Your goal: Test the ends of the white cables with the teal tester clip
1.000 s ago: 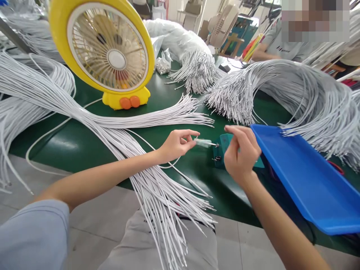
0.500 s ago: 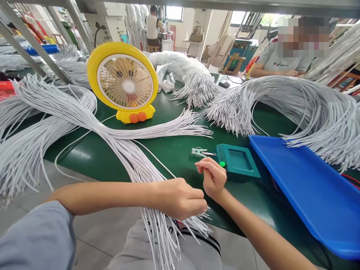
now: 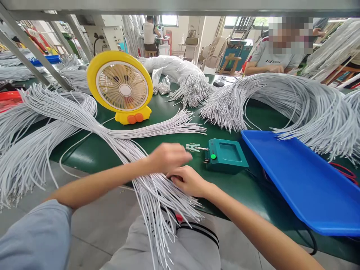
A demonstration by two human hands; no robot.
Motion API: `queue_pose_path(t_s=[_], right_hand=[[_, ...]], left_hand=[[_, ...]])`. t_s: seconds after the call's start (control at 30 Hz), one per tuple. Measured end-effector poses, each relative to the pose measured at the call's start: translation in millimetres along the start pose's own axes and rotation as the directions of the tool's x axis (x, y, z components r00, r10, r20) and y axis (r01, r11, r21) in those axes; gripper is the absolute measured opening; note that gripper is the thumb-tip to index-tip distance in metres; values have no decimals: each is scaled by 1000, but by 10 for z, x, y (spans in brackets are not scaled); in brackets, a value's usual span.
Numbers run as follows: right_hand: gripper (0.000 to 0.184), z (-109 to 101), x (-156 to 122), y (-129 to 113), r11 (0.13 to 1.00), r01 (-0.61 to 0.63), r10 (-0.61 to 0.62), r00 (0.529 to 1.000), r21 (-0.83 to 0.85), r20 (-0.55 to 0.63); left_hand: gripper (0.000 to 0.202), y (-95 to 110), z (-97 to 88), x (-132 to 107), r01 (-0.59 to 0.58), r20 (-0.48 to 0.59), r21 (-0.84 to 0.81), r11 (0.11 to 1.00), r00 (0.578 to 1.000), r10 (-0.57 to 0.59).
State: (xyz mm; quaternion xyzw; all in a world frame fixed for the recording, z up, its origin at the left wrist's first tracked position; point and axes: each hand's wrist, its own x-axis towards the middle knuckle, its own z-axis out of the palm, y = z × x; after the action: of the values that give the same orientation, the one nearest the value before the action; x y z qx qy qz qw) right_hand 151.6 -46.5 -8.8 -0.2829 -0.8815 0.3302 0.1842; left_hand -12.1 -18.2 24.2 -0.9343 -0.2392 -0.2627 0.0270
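Note:
A bundle of thin white cables (image 3: 143,187) runs across the green table and hangs over its front edge onto my lap. My left hand (image 3: 168,156) is above the bundle, its fingers smeared by motion, so I cannot make out their grip. Just below and to the right, my right hand (image 3: 191,180) has its fingers curled in at the side of the bundle. What those fingertips pinch is hidden. Beyond the hands stands a small teal device (image 3: 227,155) with a green button, and a pale clip (image 3: 192,147) sits at its left side on a thin metal rod.
A yellow fan (image 3: 120,86) stands at the back left. To the right lies a blue tray (image 3: 303,180). Large coils of white cable (image 3: 298,97) cover the back right, and more cable (image 3: 33,165) drapes at the left. A co-worker (image 3: 278,56) sits across the table.
My left hand has risen away from the cable ends. My right hand has moved down and left to the bundle. The view has shifted slightly.

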Motion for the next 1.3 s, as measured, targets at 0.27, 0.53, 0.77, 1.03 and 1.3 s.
queue_pose_path(t_s=[0.27, 0.53, 0.77, 1.03, 1.3], right_hand=[[31, -13, -40, -97, 999, 38, -38, 998, 3, 58], [31, 62, -32, -9, 999, 53, -53, 998, -10, 40], [30, 48, -23, -26, 999, 50, -49, 998, -15, 38], [30, 73, -27, 3, 998, 58, -57, 998, -28, 12], [30, 59, -14, -4, 999, 50, -50, 999, -14, 11]], left_hand=[[27, -995, 62, 5, 339, 371, 439, 832, 775, -512], [31, -941, 152, 142, 240, 473, 472, 848, 743, -473], [25, -1034, 15, 239, 270, 516, 381, 884, 732, -446], [25, -1115, -39, 179, 483, 377, 235, 843, 754, -537], [21, -913, -299, 77, 615, 354, -121, 779, 760, -545]])
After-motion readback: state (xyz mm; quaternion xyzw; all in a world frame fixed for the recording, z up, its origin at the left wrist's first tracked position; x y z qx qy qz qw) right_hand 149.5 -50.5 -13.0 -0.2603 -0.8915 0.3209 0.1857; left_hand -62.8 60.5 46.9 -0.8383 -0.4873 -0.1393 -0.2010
